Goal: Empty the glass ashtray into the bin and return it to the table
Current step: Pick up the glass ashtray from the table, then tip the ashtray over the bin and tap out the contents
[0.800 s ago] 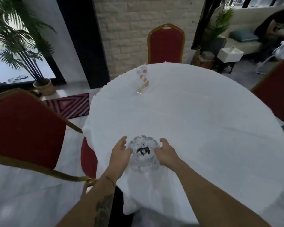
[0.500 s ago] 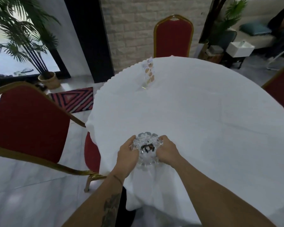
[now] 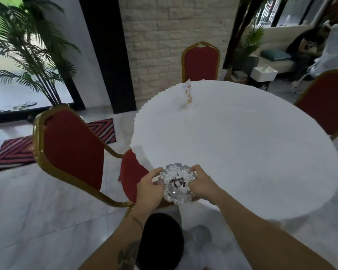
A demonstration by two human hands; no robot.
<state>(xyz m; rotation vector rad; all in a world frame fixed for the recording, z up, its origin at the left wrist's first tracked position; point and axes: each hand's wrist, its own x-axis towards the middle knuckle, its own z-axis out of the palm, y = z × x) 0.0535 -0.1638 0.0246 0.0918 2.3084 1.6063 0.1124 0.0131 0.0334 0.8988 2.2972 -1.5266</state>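
Note:
A scalloped glass ashtray (image 3: 177,184) with dark ash and butts in its bowl is held at the near left edge of the round table (image 3: 242,149), which wears a white cloth. My left hand (image 3: 149,189) grips its left rim and my right hand (image 3: 201,183) grips its right rim. The ashtray looks lifted off the cloth, partly past the table's edge. A dark round thing (image 3: 160,240) on the floor below my arms may be the bin; I cannot tell for sure.
A red chair with a gold frame (image 3: 70,152) stands close on the left, its seat tucked under the table. Two more red chairs (image 3: 200,61) stand at the back and the right. A small card stand (image 3: 187,94) sits far on the table. A person sits at the back right.
Both hands closed on the ashtray's rim and drew it toward me, off the cloth to the table's edge. My view pulled back and the dark thing on the floor came into sight.

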